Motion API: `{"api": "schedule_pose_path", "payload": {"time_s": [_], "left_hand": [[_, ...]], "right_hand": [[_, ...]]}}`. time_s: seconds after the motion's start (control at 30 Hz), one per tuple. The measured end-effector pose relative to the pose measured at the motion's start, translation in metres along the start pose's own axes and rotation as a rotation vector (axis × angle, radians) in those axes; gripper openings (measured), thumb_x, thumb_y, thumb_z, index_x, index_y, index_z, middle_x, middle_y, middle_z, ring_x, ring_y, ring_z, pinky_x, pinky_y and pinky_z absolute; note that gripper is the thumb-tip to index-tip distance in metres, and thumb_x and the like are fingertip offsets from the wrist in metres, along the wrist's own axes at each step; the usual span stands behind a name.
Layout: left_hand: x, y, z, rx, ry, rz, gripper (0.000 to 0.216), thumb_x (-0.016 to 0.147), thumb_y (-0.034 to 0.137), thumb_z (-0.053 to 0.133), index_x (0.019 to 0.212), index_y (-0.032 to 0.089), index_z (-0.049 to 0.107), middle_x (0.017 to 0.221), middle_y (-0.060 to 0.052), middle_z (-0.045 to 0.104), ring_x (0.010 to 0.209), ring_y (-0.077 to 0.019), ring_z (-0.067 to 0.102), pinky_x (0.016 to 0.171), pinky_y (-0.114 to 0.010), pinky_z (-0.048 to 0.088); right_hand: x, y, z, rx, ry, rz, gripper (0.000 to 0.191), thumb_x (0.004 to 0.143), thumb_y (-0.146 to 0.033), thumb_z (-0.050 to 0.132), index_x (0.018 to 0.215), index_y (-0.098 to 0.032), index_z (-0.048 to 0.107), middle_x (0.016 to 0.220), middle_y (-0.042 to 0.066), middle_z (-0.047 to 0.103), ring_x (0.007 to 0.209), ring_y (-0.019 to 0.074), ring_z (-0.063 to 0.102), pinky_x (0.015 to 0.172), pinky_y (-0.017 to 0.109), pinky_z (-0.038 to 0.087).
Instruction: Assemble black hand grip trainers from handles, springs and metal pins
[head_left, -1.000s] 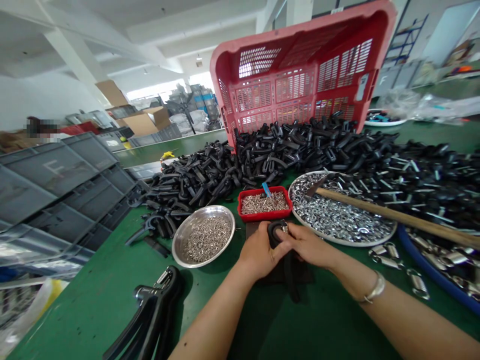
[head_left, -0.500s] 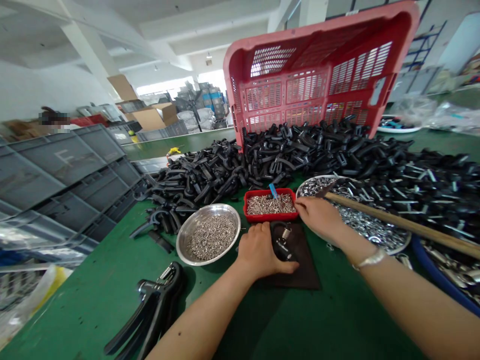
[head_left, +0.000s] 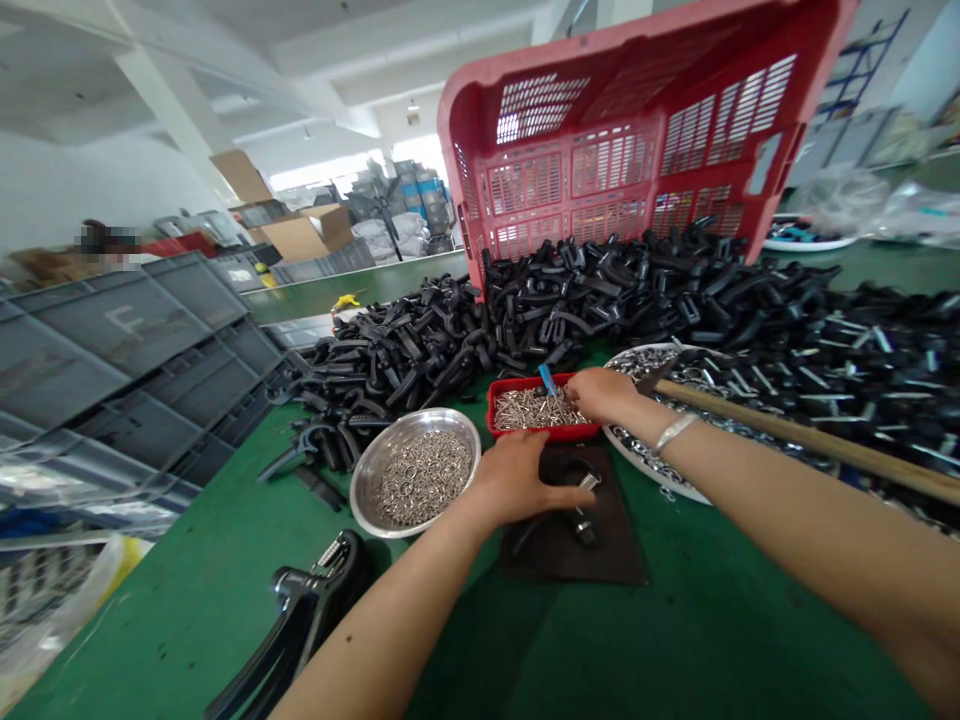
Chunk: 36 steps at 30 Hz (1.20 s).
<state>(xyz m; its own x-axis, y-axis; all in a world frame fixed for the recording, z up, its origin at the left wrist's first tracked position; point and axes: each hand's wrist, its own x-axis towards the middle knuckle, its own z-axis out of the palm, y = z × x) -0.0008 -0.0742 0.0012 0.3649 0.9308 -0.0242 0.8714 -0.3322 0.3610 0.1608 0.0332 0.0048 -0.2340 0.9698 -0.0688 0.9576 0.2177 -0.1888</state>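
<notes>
My left hand (head_left: 517, 478) presses down on a black plastic handle part with a metal spring (head_left: 577, 497), which lies on a dark brown mat (head_left: 600, 550). Its fingers are curled over the part. My right hand (head_left: 600, 393) reaches into the small red tray (head_left: 501, 428) of metal pins, its fingertips pinched among the pins; what they hold is too small to make out. A silver bangle sits on that wrist.
A steel bowl of small rings (head_left: 416, 470) stands left of the mat. A large pan of washers (head_left: 652, 465) with a wooden stick (head_left: 810, 440) lies right. Behind, a heap of black plastic parts (head_left: 600, 300) spills from a tipped red crate (head_left: 637, 150). An assembled black gripper (head_left: 300, 620) lies at front left; grey crates (head_left: 120, 360) stand left.
My right hand left the black part and moved up into the red pin tray. My left hand stays on the part, now flat on the mat.
</notes>
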Motion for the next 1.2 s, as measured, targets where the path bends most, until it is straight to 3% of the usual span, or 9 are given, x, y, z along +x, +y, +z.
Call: {"api": "schedule_pose_path", "payload": {"time_s": [0.2,0.4,0.5,0.6,0.73,0.8,0.9,1.03,1.2], "left_hand": [[0.047,-0.008,0.011,-0.394,0.2,-0.103,0.035,0.074,0.039,0.054,0.103,0.019,0.06,0.095,-0.005,0.065,0.086,-0.0184,0.059,0.079,-0.029,0.044],[0.068,0.002,0.022,-0.935,0.308,-0.2,0.021,0.074,0.026,0.056,0.087,0.012,0.063,0.073,-0.003,0.065,0.056,-0.0088,0.053,0.055,-0.02,0.041],[0.062,0.005,0.018,-1.02,0.349,-0.248,0.019,0.074,0.028,0.054,0.083,0.013,0.061,0.064,0.001,0.06,0.049,-0.0059,0.047,0.05,-0.018,0.037],[0.044,-0.001,0.012,-0.811,0.397,-0.214,0.016,0.072,0.029,0.054,0.074,0.015,0.061,0.064,0.002,0.059,0.056,-0.0075,0.05,0.056,-0.019,0.039],[0.009,-0.012,0.011,-0.464,0.137,-0.086,0.019,0.072,0.034,0.054,0.072,0.018,0.063,0.067,0.002,0.062,0.061,-0.0114,0.054,0.057,-0.021,0.039],[-0.004,-0.013,0.014,-0.397,0.079,-0.068,0.021,0.074,0.036,0.052,0.076,0.019,0.064,0.071,0.001,0.064,0.063,-0.0124,0.055,0.057,-0.022,0.039],[-0.011,-0.01,0.021,-0.344,0.097,-0.076,0.023,0.077,0.038,0.049,0.079,0.02,0.064,0.076,0.001,0.065,0.067,-0.0132,0.056,0.06,-0.023,0.04],[-0.01,-0.003,0.023,-0.24,0.148,-0.092,0.021,0.078,0.037,0.049,0.08,0.022,0.063,0.08,0.001,0.065,0.071,-0.0142,0.057,0.061,-0.023,0.04],[-0.015,0.007,0.021,-0.037,0.157,-0.016,0.018,0.081,0.033,0.047,0.084,0.023,0.061,0.083,0.0,0.062,0.075,-0.0139,0.056,0.066,-0.024,0.042]], "right_hand": [[-0.009,0.019,-0.002,0.438,0.039,-0.108,0.018,0.071,-0.025,0.058,0.083,-0.014,0.065,0.08,0.005,0.069,0.074,0.0141,0.062,0.066,0.023,0.046],[-0.028,0.013,0.004,0.894,-0.004,-0.118,0.029,0.069,-0.035,0.059,0.084,-0.011,0.058,0.074,0.004,0.066,0.057,0.0087,0.056,0.046,0.019,0.039],[-0.038,0.01,0.006,1.113,-0.038,-0.079,0.031,0.062,-0.038,0.064,0.079,-0.013,0.055,0.066,0.0,0.061,0.048,0.0059,0.047,0.039,0.017,0.029],[-0.054,0.012,0.006,1.04,0.046,-0.078,0.025,0.068,-0.038,0.057,0.077,-0.015,0.052,0.063,-0.002,0.058,0.041,0.0042,0.04,0.038,0.018,0.027],[-0.081,0.023,0.006,0.79,0.063,-0.142,0.018,0.075,-0.035,0.048,0.078,-0.017,0.051,0.065,0.0,0.061,0.047,0.0087,0.049,0.047,0.022,0.036],[-0.094,0.028,0.008,0.628,0.068,-0.192,0.017,0.075,-0.033,0.048,0.077,-0.017,0.056,0.069,0.002,0.064,0.06,0.013,0.055,0.058,0.025,0.041],[-0.109,0.031,0.013,0.53,0.086,-0.231,0.019,0.075,-0.032,0.049,0.083,-0.019,0.062,0.081,0.003,0.067,0.074,0.0165,0.059,0.068,0.028,0.043],[-0.121,0.03,0.016,0.494,0.135,-0.21,0.019,0.077,-0.032,0.048,0.083,-0.021,0.062,0.079,0.002,0.067,0.072,0.0162,0.06,0.065,0.027,0.044],[-0.122,0.026,0.021,0.229,0.243,-0.305,0.021,0.081,-0.023,0.042,0.083,-0.019,0.062,0.083,0.006,0.065,0.077,0.0175,0.057,0.071,0.03,0.042]]}}
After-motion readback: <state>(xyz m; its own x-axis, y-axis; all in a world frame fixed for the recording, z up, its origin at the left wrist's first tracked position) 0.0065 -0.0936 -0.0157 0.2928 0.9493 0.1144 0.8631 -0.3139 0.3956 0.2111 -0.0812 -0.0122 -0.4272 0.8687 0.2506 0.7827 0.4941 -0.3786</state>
